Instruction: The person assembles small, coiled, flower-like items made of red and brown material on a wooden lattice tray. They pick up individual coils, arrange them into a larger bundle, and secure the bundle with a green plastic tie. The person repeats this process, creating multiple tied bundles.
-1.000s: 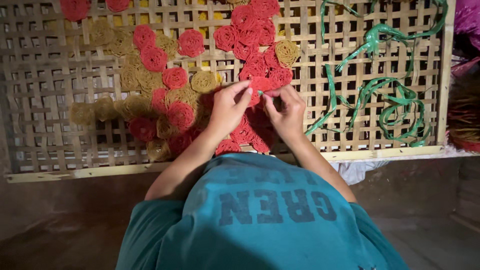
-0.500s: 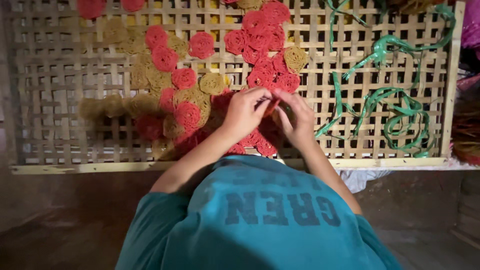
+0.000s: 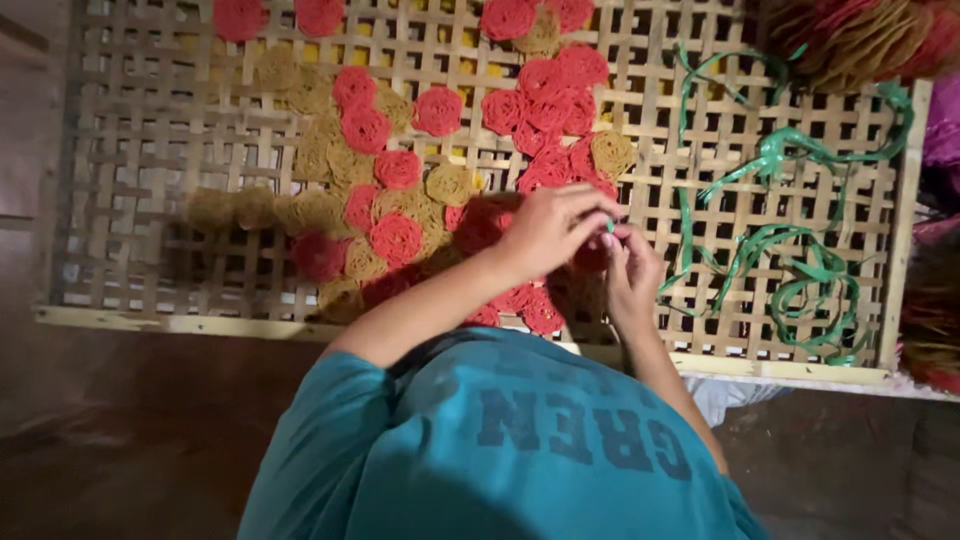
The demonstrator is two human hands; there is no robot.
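My left hand [image 3: 548, 226] and my right hand [image 3: 632, 268] meet fingertip to fingertip over a woven bamboo lattice tray [image 3: 150, 150]. A short bit of green strip [image 3: 608, 228] shows pinched between the fingers of both hands. Red coiled discs [image 3: 396, 238] and tan coiled discs [image 3: 450, 184] lie spread over the tray's middle, right under and around my hands. A dark red disc [image 3: 590, 256] sits partly hidden beneath my fingers. Whether it is held I cannot tell.
Loose green strips [image 3: 800, 270] lie tangled on the tray's right part. Bundles of red and tan fibre [image 3: 860, 35] rest at the upper right. The tray's wooden front edge [image 3: 180, 323] runs close to my teal shirt [image 3: 520, 450]. Dark floor lies on the left.
My hands have drawn closer together and shifted slightly right over the discs. The red disc seen between the fingers earlier is now mostly covered, and a green bit shows instead.
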